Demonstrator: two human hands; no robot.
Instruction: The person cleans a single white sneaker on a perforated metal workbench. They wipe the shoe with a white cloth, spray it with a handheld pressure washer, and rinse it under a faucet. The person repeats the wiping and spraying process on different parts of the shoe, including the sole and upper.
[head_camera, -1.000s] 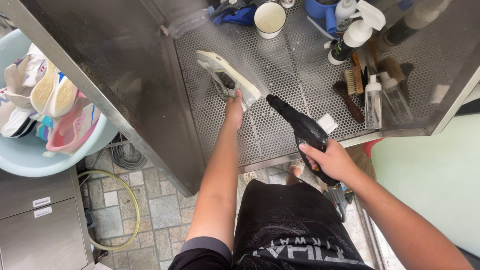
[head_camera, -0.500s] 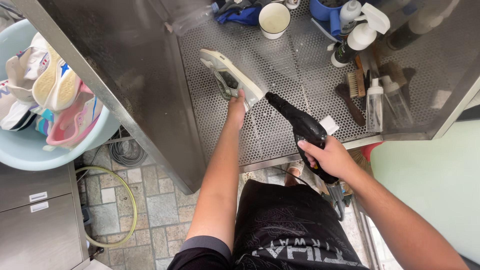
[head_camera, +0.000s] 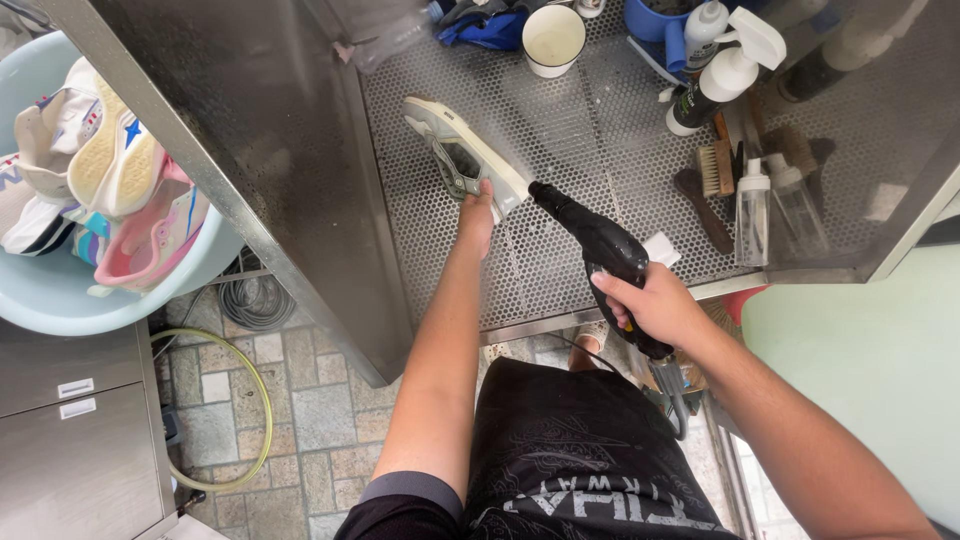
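Left hand (head_camera: 477, 212) grips the heel end of a cream shoe (head_camera: 462, 157), holding it on its side on the perforated steel surface (head_camera: 560, 130), sole toward the nozzle. Right hand (head_camera: 655, 305) is wrapped around the handle of a black spray gun (head_camera: 598, 243); nozzle tip sits just beside the shoe's sole, mist visible over the shoe.

Around: white cup (head_camera: 553, 40) at the back, near the shoe's toe end. Right side is crowded: white trigger spray bottle (head_camera: 728, 72), blue tub (head_camera: 660, 22), wooden brushes (head_camera: 714, 170), two clear small bottles (head_camera: 752, 200). All well apart from the shoe; nothing between gun and shoe. Small white scrap (head_camera: 660, 248) lies just behind the gun barrel.

Surface is a walled stainless wash booth; left wall (head_camera: 250, 130) separates it from a pale blue basin (head_camera: 60, 290) full of sneakers (head_camera: 110, 170). Floor is stone tile (head_camera: 300, 400) with a yellow-green hose (head_camera: 255, 420) looped on it, grey cabinet (head_camera: 70, 440) lower left.
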